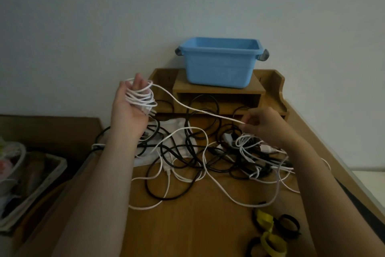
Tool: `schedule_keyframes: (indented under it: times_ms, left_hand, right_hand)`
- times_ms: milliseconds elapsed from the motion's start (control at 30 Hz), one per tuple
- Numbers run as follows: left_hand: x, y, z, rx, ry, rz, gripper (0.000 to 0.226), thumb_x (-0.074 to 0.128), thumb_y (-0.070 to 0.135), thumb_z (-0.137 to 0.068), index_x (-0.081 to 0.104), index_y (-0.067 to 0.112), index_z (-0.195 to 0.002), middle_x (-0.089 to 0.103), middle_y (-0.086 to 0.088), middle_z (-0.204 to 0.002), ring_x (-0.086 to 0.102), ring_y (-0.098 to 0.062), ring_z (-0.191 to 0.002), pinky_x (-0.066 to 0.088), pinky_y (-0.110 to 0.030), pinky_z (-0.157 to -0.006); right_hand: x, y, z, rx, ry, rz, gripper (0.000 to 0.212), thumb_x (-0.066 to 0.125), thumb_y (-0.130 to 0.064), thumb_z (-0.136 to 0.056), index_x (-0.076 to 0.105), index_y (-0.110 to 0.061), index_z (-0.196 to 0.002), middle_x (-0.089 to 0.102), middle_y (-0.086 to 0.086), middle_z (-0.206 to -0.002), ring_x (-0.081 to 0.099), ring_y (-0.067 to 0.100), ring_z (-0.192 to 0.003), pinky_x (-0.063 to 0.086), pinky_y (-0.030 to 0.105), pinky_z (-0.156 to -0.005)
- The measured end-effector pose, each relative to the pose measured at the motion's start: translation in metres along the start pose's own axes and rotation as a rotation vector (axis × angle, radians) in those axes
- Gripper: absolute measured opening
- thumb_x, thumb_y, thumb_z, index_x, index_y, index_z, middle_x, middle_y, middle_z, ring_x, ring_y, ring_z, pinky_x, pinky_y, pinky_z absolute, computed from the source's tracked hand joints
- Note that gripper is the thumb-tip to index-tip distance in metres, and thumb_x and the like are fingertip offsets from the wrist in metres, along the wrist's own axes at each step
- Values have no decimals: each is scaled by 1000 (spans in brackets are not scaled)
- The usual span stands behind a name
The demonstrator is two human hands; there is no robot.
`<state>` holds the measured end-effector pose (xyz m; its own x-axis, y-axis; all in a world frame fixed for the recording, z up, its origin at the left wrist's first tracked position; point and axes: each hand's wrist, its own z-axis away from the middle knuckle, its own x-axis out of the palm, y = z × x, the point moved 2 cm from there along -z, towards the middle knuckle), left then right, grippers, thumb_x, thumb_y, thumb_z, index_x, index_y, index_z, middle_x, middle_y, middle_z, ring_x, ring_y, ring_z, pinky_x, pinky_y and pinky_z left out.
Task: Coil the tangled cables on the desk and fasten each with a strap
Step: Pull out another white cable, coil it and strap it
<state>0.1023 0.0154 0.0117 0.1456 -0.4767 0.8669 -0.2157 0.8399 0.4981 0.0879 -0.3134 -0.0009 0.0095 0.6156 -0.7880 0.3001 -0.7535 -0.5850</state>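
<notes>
A white cable is wound in several loops around the fingers of my raised left hand, palm up. From that coil the cable runs taut down to the right, where my right hand pinches it between thumb and fingertips. Below both hands lies a tangle of black and white cables on the wooden desk. Several yellow and black straps lie at the desk's near right.
A blue plastic bin stands on a small wooden shelf at the back of the desk. A white cloth lies under the cables. Left of the desk sits a tray with clutter.
</notes>
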Motion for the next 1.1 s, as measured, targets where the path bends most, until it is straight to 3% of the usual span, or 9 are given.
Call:
schedule_keyframes:
  times_ms: [100, 267, 434, 501, 601, 768, 834, 934, 1101]
  left_hand:
    - [13, -12, 9, 25, -48, -307, 19, 49, 26, -106, 65, 16, -105, 77, -2, -114, 69, -16, -116, 47, -37, -106]
    - [26, -32, 24, 76, -265, -805, 15, 51, 21, -105, 63, 15, -112, 77, -6, -110, 72, -22, -109, 47, -45, -107]
    - [37, -49, 44, -47, -583, -1212, 18, 47, 20, -106, 63, 13, -113, 78, -7, -90, 75, -21, -91, 52, -31, -83]
    - [39, -54, 49, -92, -678, -1261, 23, 45, 22, -107, 64, 10, -112, 75, -7, -78, 73, -23, -87, 51, -33, -84]
    - [41, -63, 57, -171, -759, -1180, 38, 36, 33, -109, 67, 10, -108, 63, -9, -62, 72, -29, -76, 53, -35, -82]
    - [42, -76, 63, -306, -791, -970, 64, 29, 60, -98, 69, 9, -104, 55, -6, -54, 67, -29, -69, 54, -38, -89]
    - [42, -78, 63, -301, -802, -931, 57, 41, 63, -94, 69, 14, -99, 52, -2, -53, 65, -24, -66, 55, -36, -88]
    - [41, -79, 61, -244, -766, -873, 32, 60, 47, -90, 64, 15, -90, 44, 5, -49, 57, -16, -55, 52, -32, -86]
    - [40, -68, 51, -269, -441, -453, 32, 53, 40, -100, 57, 20, -75, 36, 7, -44, 46, -8, -48, 50, -30, -90]
  right_hand:
    - [4, -14, -1, -67, -22, 23, 10, 71, -20, -93, 69, -26, -86, 70, -8, -78, 65, -2, -70, 49, 12, -62]
    - [6, -36, 2, -177, -51, -42, 12, 70, -23, -94, 70, -32, -86, 68, -11, -76, 64, -1, -70, 50, 16, -65]
    - [-1, -48, 5, -242, 164, -208, 9, 67, -24, -98, 71, -21, -91, 68, -5, -75, 63, 9, -65, 51, 19, -60]
    - [-4, -48, 5, -187, 274, -286, 12, 66, -25, -98, 71, -18, -91, 67, 1, -72, 59, 12, -61, 50, 23, -58]
    - [-5, -45, 4, -111, 394, -322, 15, 65, -25, -99, 70, -14, -90, 61, -3, -67, 52, 3, -56, 45, 19, -56]
    - [-8, -40, 3, -12, 537, -311, 17, 65, -26, -98, 69, -16, -84, 58, -8, -63, 51, -2, -54, 39, 11, -51]
    - [-9, -38, 3, 21, 574, -274, 18, 65, -26, -98, 69, -16, -84, 59, -8, -65, 52, -1, -55, 38, 12, -52]
    - [-8, -32, 1, 34, 585, -260, 17, 65, -27, -98, 69, -15, -85, 60, -6, -66, 53, 3, -56, 42, 20, -56]
    - [-4, -26, -1, 3, 365, -106, 9, 64, -23, -99, 69, -19, -93, 58, -10, -67, 52, 0, -56, 37, 11, -54]
